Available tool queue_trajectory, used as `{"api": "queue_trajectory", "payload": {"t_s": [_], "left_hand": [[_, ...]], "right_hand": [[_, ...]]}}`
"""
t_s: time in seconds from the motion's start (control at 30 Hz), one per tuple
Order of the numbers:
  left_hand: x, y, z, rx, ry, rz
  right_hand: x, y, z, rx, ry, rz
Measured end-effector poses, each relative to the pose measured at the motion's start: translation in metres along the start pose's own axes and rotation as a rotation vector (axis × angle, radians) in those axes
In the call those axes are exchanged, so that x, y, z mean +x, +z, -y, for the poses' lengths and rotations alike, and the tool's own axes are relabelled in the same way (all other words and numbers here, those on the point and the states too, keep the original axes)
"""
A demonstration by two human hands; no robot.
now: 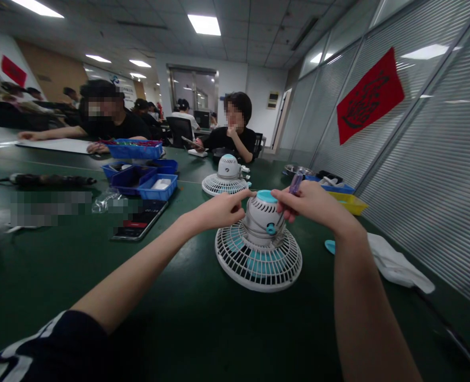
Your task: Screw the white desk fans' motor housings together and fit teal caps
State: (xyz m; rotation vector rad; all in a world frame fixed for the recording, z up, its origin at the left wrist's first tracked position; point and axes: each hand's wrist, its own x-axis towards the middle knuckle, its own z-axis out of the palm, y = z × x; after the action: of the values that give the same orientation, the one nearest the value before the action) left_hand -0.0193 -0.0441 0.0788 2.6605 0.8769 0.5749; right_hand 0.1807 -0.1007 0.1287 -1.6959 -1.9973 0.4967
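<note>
A small white fan (258, 249) with a teal cap lies face down on the green table (179, 318), its grille on the tabletop and its motor housing pointing up. My left hand (222, 208) is curled, with the index finger stretched out to the top of the housing by the teal cap. My right hand (310, 204) is closed round a purple-handled tool (296, 183) held upright just to the right of the cap; its tip is hidden behind my fingers.
A second white fan (227, 178) lies face down farther back. Blue bins (143, 178), a phone (141, 222), a yellow tray (348, 201), a white cloth (398, 262) and a teal part (329, 245) sit around. People sit across the table. A glass wall runs along the right.
</note>
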Motion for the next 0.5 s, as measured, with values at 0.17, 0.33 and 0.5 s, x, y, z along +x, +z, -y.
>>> {"api": "queue_trajectory", "payload": {"t_s": [0.17,0.33,0.5], "left_hand": [[0.0,0.0001,0.0004,0.0,0.002,0.002],[0.0002,-0.0001,0.0001,0.01,0.007,-0.01],[0.0,-0.0008,-0.0003,0.007,0.005,-0.002]], "right_hand": [[0.0005,0.0001,-0.0024,0.04,-0.043,0.016],[-0.0006,0.0,0.0008,0.048,-0.059,0.0],[-0.0009,-0.0004,0.0005,0.057,-0.056,-0.01]]}}
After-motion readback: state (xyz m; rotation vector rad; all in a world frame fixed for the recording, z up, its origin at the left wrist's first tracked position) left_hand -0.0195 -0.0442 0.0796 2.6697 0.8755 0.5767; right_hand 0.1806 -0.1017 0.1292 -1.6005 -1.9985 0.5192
